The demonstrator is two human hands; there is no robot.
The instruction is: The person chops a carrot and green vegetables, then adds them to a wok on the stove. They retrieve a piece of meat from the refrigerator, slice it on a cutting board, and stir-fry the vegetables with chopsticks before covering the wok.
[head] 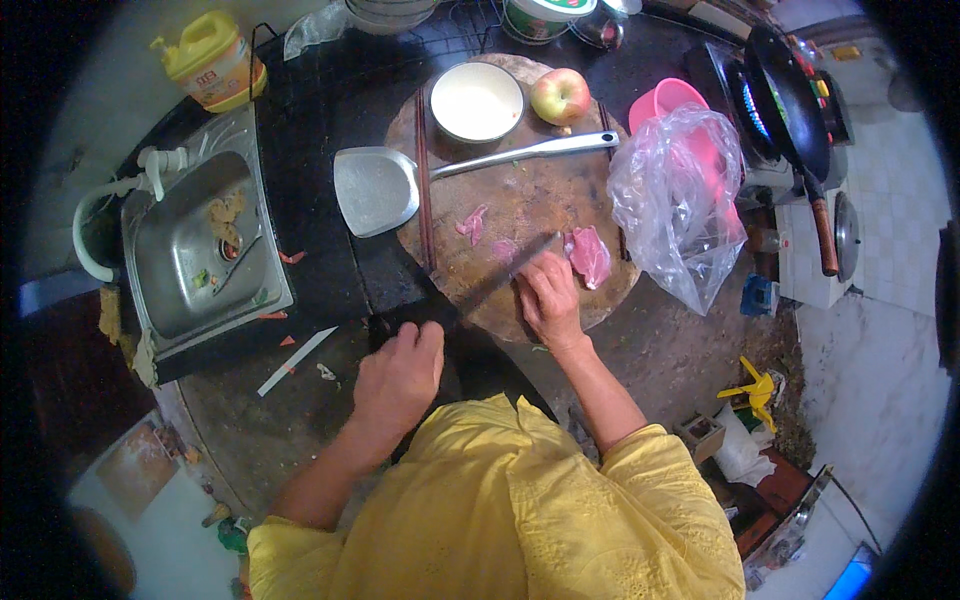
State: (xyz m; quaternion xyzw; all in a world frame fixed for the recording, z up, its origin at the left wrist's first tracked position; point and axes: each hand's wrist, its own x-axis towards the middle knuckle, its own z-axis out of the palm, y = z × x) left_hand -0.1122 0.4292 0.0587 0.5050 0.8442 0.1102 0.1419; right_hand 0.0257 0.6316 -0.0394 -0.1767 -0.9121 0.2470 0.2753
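My left hand (401, 375) is closed around the handle of a kitchen knife; the dark handle is mostly hidden. The knife's blade (502, 274) slants up and right across a round wooden chopping board (525, 191). Beside it my right hand (551, 296) rests with bent fingers, touching or very close to a piece of raw meat (589, 256). What lies beneath those fingertips is hidden. A thin slice of meat (502, 250) lies just left of the blade, and another small slice (472, 224) sits farther up the board.
On the board are a metal spatula (377, 193), chopsticks (425, 195), a white bowl (477, 101) and an apple (560, 97). A clear plastic bag (679, 210) overlaps a pink container (664, 101) at right. A wok (787, 105) stands over a lit burner; a steel sink (202, 262) is at left.
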